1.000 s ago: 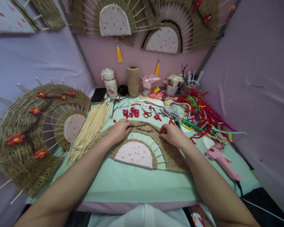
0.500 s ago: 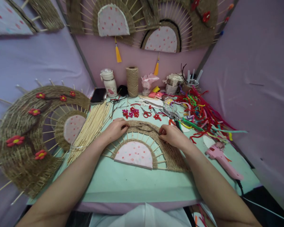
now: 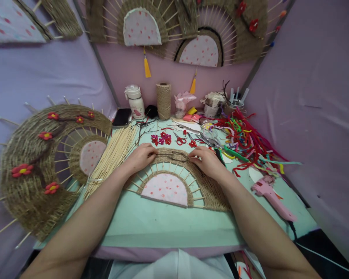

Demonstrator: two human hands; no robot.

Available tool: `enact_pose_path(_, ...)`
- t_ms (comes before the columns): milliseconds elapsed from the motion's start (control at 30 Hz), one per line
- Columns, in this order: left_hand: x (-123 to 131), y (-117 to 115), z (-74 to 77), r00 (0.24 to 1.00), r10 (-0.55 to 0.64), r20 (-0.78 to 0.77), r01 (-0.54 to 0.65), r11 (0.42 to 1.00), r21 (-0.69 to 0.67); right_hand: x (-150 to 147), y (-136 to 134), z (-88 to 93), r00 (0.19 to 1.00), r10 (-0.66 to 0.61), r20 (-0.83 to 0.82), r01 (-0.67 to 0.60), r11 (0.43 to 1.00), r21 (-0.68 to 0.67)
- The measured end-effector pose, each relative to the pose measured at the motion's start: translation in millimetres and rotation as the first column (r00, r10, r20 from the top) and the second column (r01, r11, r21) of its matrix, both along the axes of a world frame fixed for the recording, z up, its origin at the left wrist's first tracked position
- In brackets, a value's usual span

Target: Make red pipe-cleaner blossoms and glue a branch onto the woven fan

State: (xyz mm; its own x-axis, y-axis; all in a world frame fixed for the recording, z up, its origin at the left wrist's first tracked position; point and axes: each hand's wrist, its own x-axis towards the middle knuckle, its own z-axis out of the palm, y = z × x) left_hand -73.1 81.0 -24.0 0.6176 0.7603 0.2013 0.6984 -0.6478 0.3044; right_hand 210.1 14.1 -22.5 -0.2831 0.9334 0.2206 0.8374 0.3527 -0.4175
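Observation:
A woven twine fan (image 3: 216, 193) with thin sticks as ribs and a pink-dotted half-round centre (image 3: 165, 190) lies flat on the table. Across its upper band runs a thin dark twig (image 3: 174, 155). My left hand (image 3: 144, 155) is closed at the twig's left end, its fingertips pinched together over the band. At the other end, the fingers of my right hand (image 3: 205, 159) pinch the twig near the top right of the band. My fingers partly cover both ends of it.
Pale sticks (image 3: 112, 159) and a finished fan (image 3: 26, 193) lie at left. Behind are red beaded flowers (image 3: 163, 138), small scissors (image 3: 180, 140), a twine spool (image 3: 163, 101) and a bottle (image 3: 135, 102). Pipe cleaners (image 3: 250, 135) and a pink glue gun (image 3: 275, 197) are at right.
My right hand has moved left and slightly up along the band, closer to my left hand. My left hand has hardly moved. The view has shifted slightly.

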Motion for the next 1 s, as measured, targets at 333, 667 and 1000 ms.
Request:
enact_pose_path(333, -1, 0, 3.0, 1.000, -0.005, 0.017, 0.005, 1.000, 0.003, -9, 7, -6.9, 0.985, 0.027, 0.173, -0.029, 1.000, 0.005)
enact_pose_path(667, 23, -6, -4.6, 0.996, -0.082, 0.032, 0.081, 0.996, 0.035, 4, 6, -15.9, 0.995, 0.096, 0.041, -0.097, 0.995, 0.019)
enact_pose_path(1000, 37, -12, -4.3, 0.999, -0.040, -0.001, 0.040, 0.999, 0.007, 8, 5, -12.1, 0.998, 0.058, -0.021, -0.058, 0.998, -0.014)
